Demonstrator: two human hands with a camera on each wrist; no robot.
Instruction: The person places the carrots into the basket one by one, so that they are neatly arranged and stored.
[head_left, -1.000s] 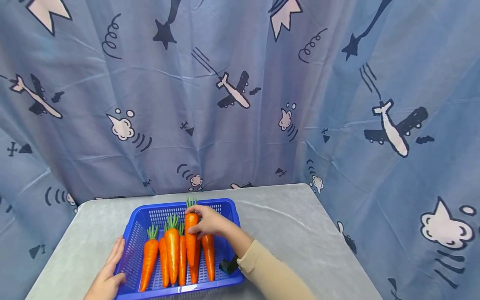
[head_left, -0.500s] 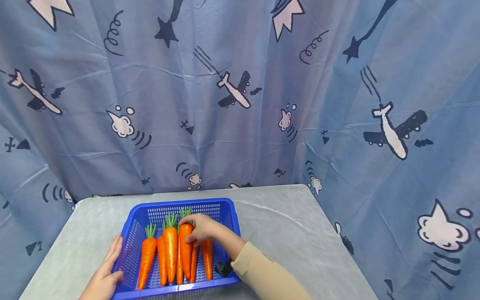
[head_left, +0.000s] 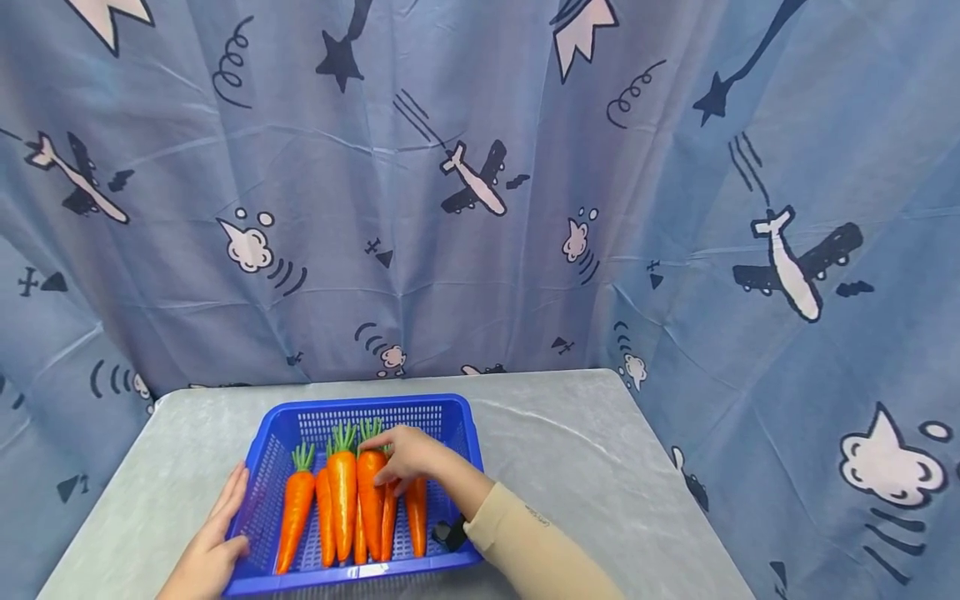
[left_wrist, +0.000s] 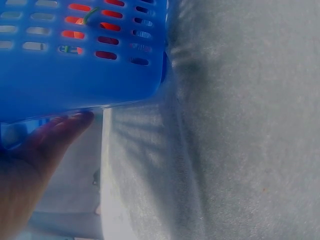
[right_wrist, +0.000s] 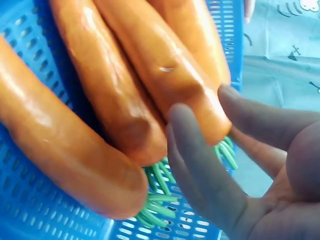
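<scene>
A bright orange carrot (head_left: 371, 492) with green stalks lies against its neighbours in the blue plastic basket (head_left: 467, 433). My right hand (head_left: 408, 457) reaches over its top end, thumb and fingers around it; in the right wrist view the fingertips (right_wrist: 181, 112) stand at both sides of this carrot (right_wrist: 167, 67). Other carrots, such as one at the left (head_left: 297, 504) and one at the right (head_left: 416, 517), lie side by side, tops away from me. My left hand (head_left: 206, 550) rests with straight fingers along the basket's left side; the left wrist view shows a finger (left_wrist: 65, 130) by its rim.
The basket stands on a table with a pale grey cover (head_left: 570, 467). A blue patterned curtain (head_left: 480, 275) hangs behind and beside the table. A small black object (head_left: 450, 533), seemingly on my right wrist, hangs over the basket's right side.
A second ago the carrot in my right hand was farther back and raised. It has come down and slightly left, beside the others. My left hand has stayed at the basket.
</scene>
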